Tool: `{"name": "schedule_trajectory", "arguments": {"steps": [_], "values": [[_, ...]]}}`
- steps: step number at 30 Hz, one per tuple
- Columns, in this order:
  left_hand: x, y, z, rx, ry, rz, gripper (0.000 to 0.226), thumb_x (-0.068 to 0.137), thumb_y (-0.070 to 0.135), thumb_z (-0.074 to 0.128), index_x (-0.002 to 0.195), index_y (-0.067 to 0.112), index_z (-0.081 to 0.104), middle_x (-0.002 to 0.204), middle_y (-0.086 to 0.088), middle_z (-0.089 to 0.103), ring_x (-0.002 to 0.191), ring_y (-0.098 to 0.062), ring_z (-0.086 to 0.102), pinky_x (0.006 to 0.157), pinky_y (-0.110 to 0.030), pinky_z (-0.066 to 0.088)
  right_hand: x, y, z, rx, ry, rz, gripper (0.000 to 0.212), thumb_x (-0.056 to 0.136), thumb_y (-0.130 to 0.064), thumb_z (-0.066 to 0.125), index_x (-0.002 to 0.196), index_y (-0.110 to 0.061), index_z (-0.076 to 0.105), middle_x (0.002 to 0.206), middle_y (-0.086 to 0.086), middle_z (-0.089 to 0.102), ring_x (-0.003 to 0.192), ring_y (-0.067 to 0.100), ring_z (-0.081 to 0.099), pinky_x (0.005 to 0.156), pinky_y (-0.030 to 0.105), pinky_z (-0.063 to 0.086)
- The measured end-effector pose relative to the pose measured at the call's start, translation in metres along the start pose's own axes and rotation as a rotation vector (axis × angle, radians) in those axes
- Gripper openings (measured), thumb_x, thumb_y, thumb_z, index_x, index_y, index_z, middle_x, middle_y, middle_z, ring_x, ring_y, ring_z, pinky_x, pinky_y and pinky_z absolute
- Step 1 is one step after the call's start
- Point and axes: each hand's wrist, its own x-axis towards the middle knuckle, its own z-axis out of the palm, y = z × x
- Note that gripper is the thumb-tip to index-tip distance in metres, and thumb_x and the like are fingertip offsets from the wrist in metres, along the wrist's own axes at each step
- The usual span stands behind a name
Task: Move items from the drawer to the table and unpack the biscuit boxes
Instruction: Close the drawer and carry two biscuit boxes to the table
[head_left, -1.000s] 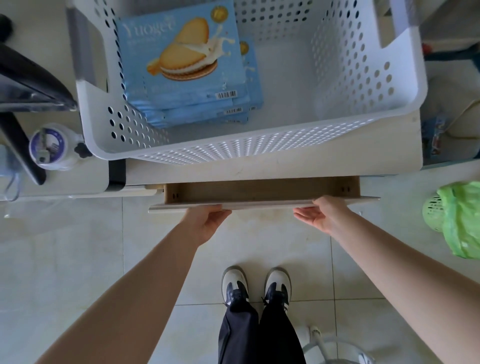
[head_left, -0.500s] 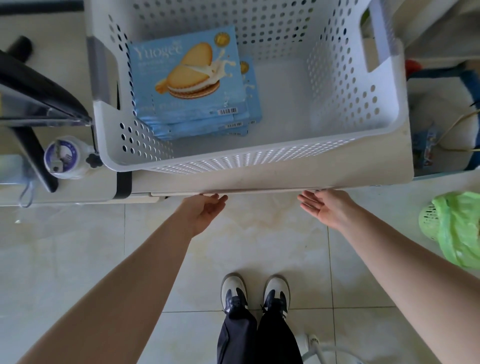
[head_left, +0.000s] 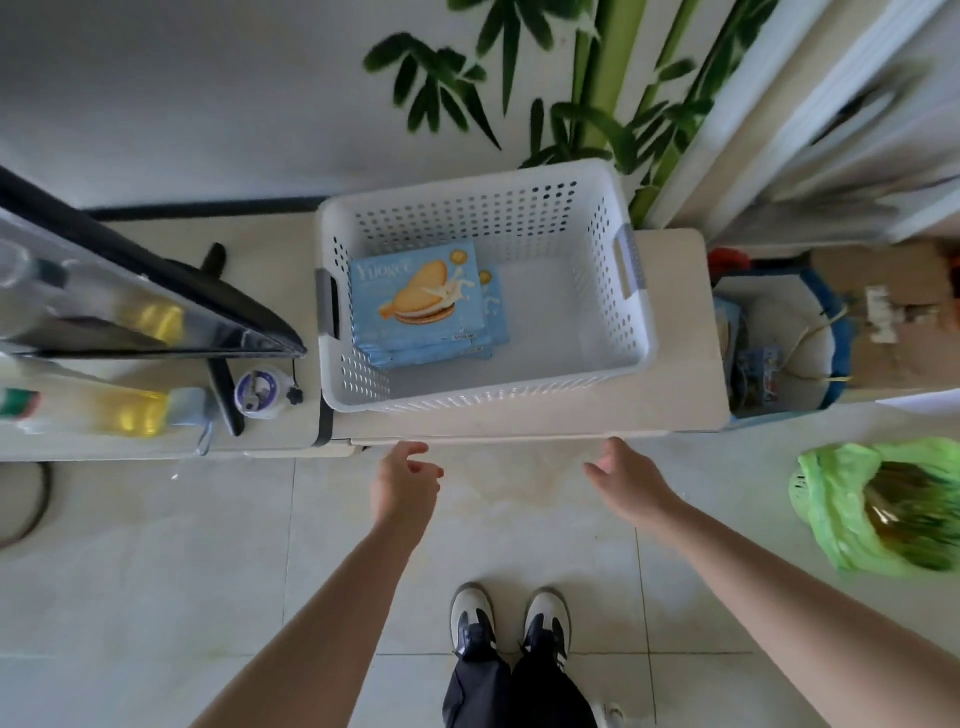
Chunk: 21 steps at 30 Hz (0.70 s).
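Observation:
A stack of light blue biscuit boxes lies in the left half of a white perforated basket that stands on the beige table. The drawer front sits flush under the table's front edge. My left hand hovers just below that edge with fingers loosely curled, holding nothing. To its right, my right hand hangs relaxed, also empty and a little back from the edge.
A dark monitor and a small white jar stand on the left desk. A green bag lies on the floor at right, near a blue bin. A plant rises behind the basket. My shoes are on pale tiles.
The drawer, slightly open a second ago, has been pushed shut. Both hands have come off its front and drawn back, and the view has pulled away from the table.

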Motion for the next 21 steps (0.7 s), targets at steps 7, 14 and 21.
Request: {"name": "schedule_trajectory", "arguments": {"steps": [7,14,21], "values": [[-0.08,0.037,-0.03,0.185,0.193,0.269,0.025,0.09,0.009,0.051,0.107,0.02,0.065,0.083,-0.001,0.069,0.076,-0.022,0.062,0.063,-0.03,0.049,-0.086,-0.043,-0.037,-0.154,0.1,-0.3,0.034,0.1,-0.029,0.044,0.127,-0.01,0.046,0.126,0.009,0.056,0.118,0.027,0.053,0.09,0.034,0.046],[-0.078,0.078,-0.057,0.187,0.281,0.426,0.021,0.094,0.01,0.052,0.109,0.016,0.065,0.09,0.0,0.065,0.085,-0.018,0.059,0.071,-0.026,0.043,-0.103,-0.09,-0.062,-0.116,0.211,-0.464,0.04,0.101,-0.029,0.044,0.138,-0.014,0.043,0.132,0.002,0.054,0.121,0.021,0.05,0.097,0.032,0.042],[-0.024,0.125,-0.066,0.122,0.217,0.228,0.024,0.091,0.008,0.05,0.109,0.014,0.064,0.092,0.001,0.062,0.088,-0.022,0.058,0.073,-0.029,0.046,-0.06,-0.145,-0.076,-0.147,0.213,-0.488,0.04,0.1,-0.029,0.045,0.137,-0.013,0.045,0.131,0.003,0.056,0.12,0.021,0.05,0.096,0.035,0.046]]}}
